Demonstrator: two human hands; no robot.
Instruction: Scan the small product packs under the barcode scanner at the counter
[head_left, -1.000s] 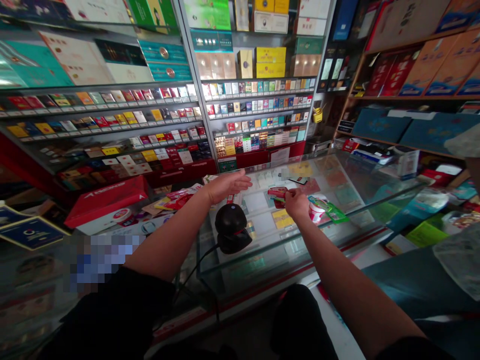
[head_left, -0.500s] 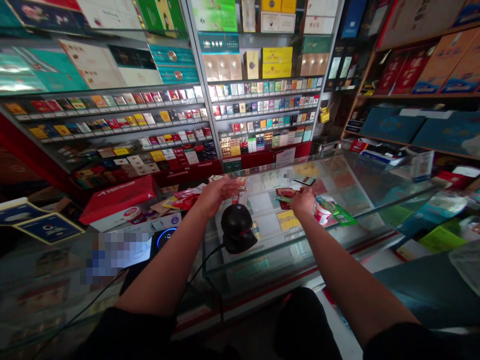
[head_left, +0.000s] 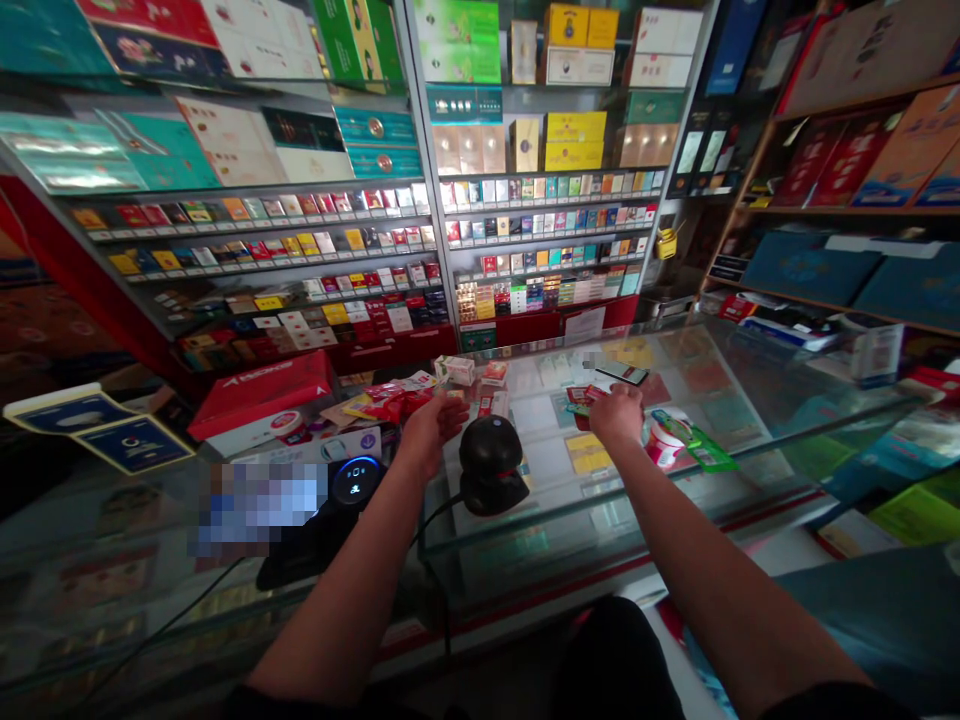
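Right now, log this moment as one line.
left hand: open, beside black barcode scanner | right hand: at red packet, grip unclear | nearby: pink-and-white cup, green packet | surface: glass display counter

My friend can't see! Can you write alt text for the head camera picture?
A person's right hand is at small red and green packets over a glass counter, while the open left hand is beside a black barcode scanner. Cigarette packs line shelves behind.

The right grip (head_left: pixel 618 412) partly hides the red packet (head_left: pixel 580 393).
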